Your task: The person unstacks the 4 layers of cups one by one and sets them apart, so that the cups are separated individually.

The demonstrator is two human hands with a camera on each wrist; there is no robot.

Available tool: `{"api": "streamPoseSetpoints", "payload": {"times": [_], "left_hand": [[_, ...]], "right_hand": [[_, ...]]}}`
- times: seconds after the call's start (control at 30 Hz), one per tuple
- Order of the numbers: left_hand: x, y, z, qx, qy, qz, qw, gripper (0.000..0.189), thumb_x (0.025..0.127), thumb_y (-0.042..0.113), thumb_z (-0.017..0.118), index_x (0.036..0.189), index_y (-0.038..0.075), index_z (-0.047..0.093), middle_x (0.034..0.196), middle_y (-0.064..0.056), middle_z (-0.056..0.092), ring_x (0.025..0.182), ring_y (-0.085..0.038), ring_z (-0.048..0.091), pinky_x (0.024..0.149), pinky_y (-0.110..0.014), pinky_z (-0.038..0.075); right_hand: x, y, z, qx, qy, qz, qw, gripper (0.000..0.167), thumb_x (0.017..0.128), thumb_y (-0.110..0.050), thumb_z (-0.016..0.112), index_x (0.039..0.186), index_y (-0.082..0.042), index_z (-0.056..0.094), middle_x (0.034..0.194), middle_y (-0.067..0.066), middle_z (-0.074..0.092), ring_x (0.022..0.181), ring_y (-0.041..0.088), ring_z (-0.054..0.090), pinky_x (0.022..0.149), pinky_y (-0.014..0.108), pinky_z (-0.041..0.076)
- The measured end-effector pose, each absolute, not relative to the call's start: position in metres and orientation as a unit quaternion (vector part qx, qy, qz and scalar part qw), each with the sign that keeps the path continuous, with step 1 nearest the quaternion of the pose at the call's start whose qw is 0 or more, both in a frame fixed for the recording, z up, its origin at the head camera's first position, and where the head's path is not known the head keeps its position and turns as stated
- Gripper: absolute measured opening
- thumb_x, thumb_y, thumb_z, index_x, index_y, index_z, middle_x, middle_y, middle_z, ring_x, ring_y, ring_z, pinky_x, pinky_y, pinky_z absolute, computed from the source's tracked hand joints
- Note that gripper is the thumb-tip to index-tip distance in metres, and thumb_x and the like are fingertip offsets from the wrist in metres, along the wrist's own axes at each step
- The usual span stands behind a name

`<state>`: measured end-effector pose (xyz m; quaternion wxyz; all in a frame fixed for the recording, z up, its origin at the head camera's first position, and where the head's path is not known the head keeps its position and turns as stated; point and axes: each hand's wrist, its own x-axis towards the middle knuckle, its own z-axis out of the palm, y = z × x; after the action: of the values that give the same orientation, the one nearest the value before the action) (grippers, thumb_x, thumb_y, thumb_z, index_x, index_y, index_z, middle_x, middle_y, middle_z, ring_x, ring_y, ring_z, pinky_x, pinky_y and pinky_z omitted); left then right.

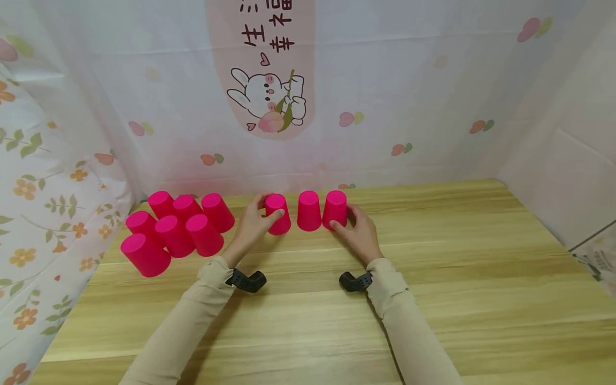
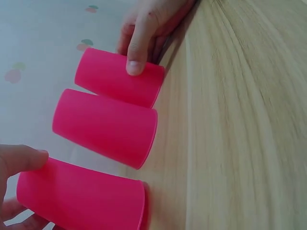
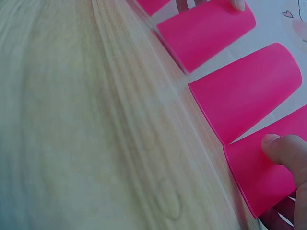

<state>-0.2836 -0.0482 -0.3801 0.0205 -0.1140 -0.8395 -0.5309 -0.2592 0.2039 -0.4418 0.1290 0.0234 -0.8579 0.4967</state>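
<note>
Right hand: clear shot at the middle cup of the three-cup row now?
Probably not: the right hand grips the row's rightmost cup, which stands between it and the middle cup. Its near side looks clear.

Chinese characters in dark brown stand on the pink panel (image 1: 226, 48) of the white hanging cloth (image 1: 409, 80), turned sideways like the printed rabbit (image 1: 257, 93) below them. Legible are 生 (image 1: 253, 35) in the left column and 幸 (image 1: 282, 44) in the right, with 福 (image 1: 280, 20) above it, cut by the upper edge; the character over 生 shows only partly. Small dark marks (image 1: 587, 266) at far right cannot be read.
</note>
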Motion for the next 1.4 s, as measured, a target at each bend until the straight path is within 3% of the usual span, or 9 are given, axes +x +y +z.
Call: {"api": "streamPoseSetpoints", "payload": {"times": [1.1, 1.4], "left_hand": [[-0.234, -0.1, -0.347, -0.154, -0.855, -0.494, 0.01, 0.052, 0.082, 0.018, 0.071, 0.128, 0.004, 0.05, 0.118, -0.012, 0.056, 0.11, -0.027, 0.052, 0.088, -0.041, 0.048], [-0.216, -0.13, -0.337, -0.177, -0.878, -0.444, 0.022, 0.051, 0.082, 0.025, 0.072, 0.126, 0.008, 0.052, 0.113, -0.008, 0.059, 0.101, -0.025, 0.057, 0.079, -0.041, 0.053]], "right_hand": [[-0.258, 0.202, -0.441, 0.017, -0.866, 0.484, 0.124, 0.059, 0.082, -0.029, 0.071, 0.129, -0.001, 0.048, 0.127, 0.015, 0.053, 0.116, 0.029, 0.052, 0.097, 0.038, 0.041], [-0.259, 0.2, -0.44, 0.019, -0.868, 0.48, 0.128, 0.059, 0.082, -0.029, 0.071, 0.129, -0.001, 0.048, 0.127, 0.015, 0.053, 0.116, 0.029, 0.052, 0.097, 0.038, 0.041]]}}
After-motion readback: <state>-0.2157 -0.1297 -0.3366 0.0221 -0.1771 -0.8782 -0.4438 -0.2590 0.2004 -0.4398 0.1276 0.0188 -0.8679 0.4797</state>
